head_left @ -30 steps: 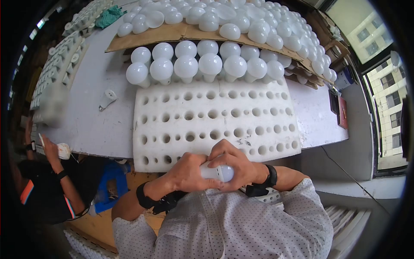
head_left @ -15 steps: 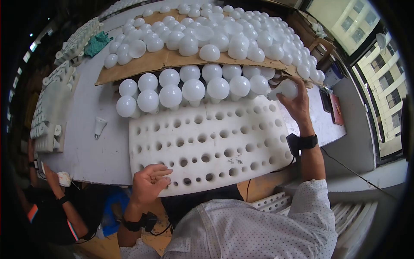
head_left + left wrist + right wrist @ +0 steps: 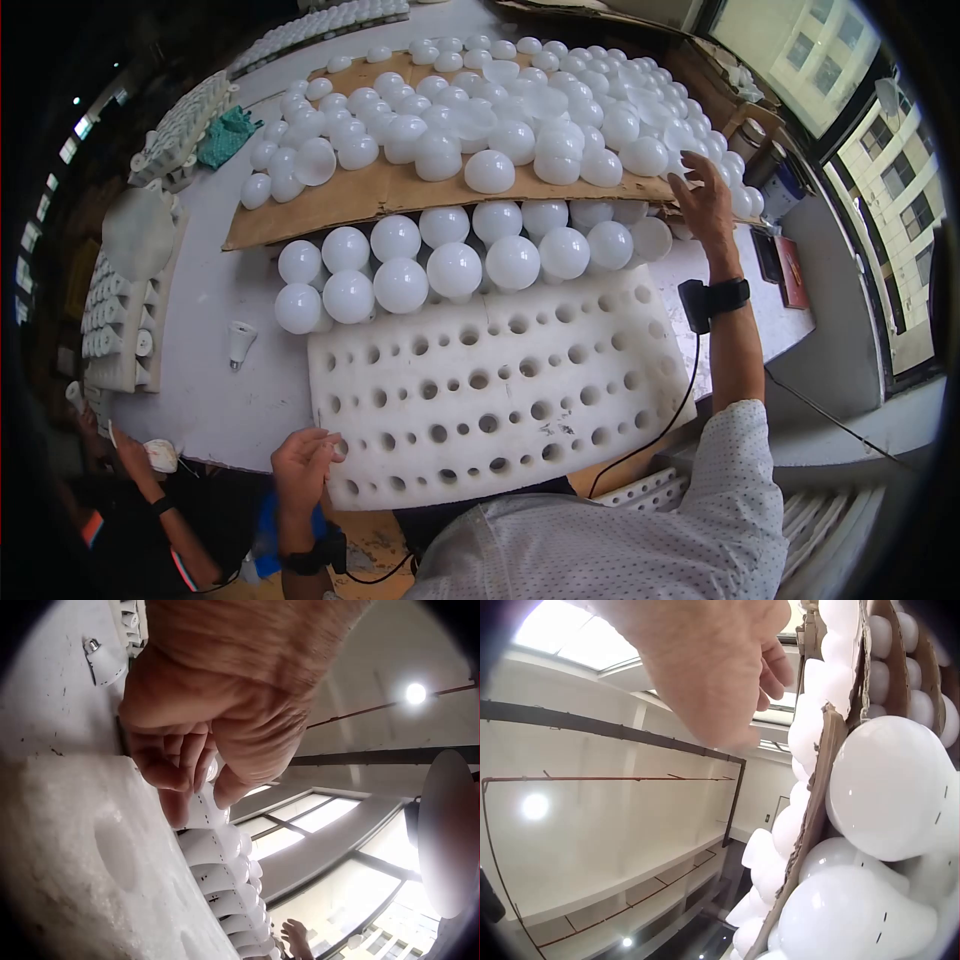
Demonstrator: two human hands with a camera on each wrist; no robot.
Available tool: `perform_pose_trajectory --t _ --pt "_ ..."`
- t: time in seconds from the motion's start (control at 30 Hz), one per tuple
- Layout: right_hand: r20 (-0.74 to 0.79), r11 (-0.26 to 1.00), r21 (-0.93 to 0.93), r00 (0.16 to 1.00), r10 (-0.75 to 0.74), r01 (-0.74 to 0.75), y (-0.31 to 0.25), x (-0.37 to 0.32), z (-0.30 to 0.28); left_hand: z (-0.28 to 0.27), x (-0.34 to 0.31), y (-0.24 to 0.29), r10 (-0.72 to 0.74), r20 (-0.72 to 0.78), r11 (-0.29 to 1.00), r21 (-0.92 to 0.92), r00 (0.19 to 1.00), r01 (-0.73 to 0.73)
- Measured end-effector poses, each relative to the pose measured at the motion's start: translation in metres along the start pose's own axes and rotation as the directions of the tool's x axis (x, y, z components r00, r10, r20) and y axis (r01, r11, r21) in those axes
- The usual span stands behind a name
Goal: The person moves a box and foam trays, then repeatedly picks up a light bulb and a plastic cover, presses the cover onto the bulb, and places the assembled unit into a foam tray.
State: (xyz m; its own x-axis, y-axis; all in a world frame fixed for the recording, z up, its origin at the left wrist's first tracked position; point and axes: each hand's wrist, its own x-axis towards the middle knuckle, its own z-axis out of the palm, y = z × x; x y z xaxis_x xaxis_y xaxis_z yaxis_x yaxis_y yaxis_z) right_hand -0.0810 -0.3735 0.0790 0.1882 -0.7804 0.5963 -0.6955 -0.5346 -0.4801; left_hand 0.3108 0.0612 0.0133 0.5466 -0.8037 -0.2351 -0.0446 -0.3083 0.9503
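My right hand (image 3: 708, 205) reaches over the right end of a brown cardboard sheet (image 3: 340, 205), its fingers apart beside the white dome-shaped bulb covers (image 3: 490, 172) heaped there. In the right wrist view, no object shows in this hand (image 3: 712, 667). My left hand (image 3: 303, 468) is at the near left corner of a white foam board (image 3: 480, 400) with rows of holes. Its fingers are loosely bent with nothing visible in them in the left wrist view. White light bulbs (image 3: 512, 262) stand in two rows along the board's far side; one bulb (image 3: 652, 240) ends the front row at right.
A single bulb (image 3: 241, 342) lies on the table (image 3: 200, 410) left of the board. Trays of white bulb bodies (image 3: 118, 345) line the left edge, near a green cloth (image 3: 228, 137). Another person's hand (image 3: 135, 460) works at lower left. A black cable (image 3: 680, 415) hangs from my right wrist.
The hands first held a bulb together near my chest. My right hand then carried a bulb to the row's right end, released it and moved to the covers. My left hand moved to the board's corner.
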Motion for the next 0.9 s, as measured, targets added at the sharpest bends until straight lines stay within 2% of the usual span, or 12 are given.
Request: perform_pose_trajectory --t 0.13,0.17,0.27,0.37,0.47,0.53,0.57,0.67,0.73,0.77,0.83,0.9 --pt "0.198 0.982 -0.174 0.980 -0.036 0.071 0.027 0.035 0.029 -0.003 0.017 0.004 -0.013 -0.149 1.000 -0.009 0.989 0.012" --pt "0.250 0.985 -0.164 0.963 0.102 -0.061 0.020 0.038 0.033 -0.012 0.027 -0.013 0.112 -0.187 0.994 0.025 0.976 -0.109" --pt "0.366 0.946 -0.290 0.897 0.247 -0.142 0.010 0.046 0.040 -0.039 0.048 -0.019 0.145 -0.353 0.982 0.162 0.924 -0.093" --pt "0.223 0.958 -0.246 0.970 -0.095 0.150 0.071 0.049 0.056 -0.068 0.075 -0.028 0.136 -0.435 0.970 0.240 0.890 -0.031" --pt "0.167 0.974 -0.219 0.986 -0.014 0.051 0.081 0.050 0.047 -0.090 0.110 -0.046 0.178 -0.507 0.892 0.444 0.843 0.079" --pt "0.103 0.988 -0.154 0.994 0.036 -0.019 0.085 0.051 0.033 -0.101 0.132 -0.062 0.314 -0.424 0.681 0.724 0.849 0.110" --pt "0.027 0.977 -0.205 0.998 -0.053 0.057 0.079 0.049 0.024 -0.103 0.138 -0.062 0.310 -0.417 0.686 0.721 0.854 0.103" --pt "-0.023 0.960 0.177 0.974 0.226 -0.218 0.051 0.020 -0.008 -0.108 0.157 -0.063 0.193 -0.307 0.612 0.780 0.932 0.130" --pt "0.100 0.816 0.512 0.962 0.253 -0.268 0.050 0.000 -0.025 -0.108 0.160 -0.059 0.177 -0.297 0.643 0.757 0.938 0.118" --pt "0.044 0.671 0.703 0.956 0.291 -0.236 -0.004 -0.021 -0.021 -0.108 0.161 -0.058 0.154 -0.306 0.668 0.732 0.939 0.129" --pt "0.362 0.520 0.766 0.922 0.137 -0.378 0.000 -0.053 -0.034 -0.109 0.161 -0.072 0.233 -0.317 0.663 0.744 0.920 0.088" --pt "0.398 0.421 0.818 0.914 0.079 -0.393 -0.051 -0.087 -0.024 -0.102 0.151 -0.078 0.290 -0.387 0.696 0.713 0.875 0.085"
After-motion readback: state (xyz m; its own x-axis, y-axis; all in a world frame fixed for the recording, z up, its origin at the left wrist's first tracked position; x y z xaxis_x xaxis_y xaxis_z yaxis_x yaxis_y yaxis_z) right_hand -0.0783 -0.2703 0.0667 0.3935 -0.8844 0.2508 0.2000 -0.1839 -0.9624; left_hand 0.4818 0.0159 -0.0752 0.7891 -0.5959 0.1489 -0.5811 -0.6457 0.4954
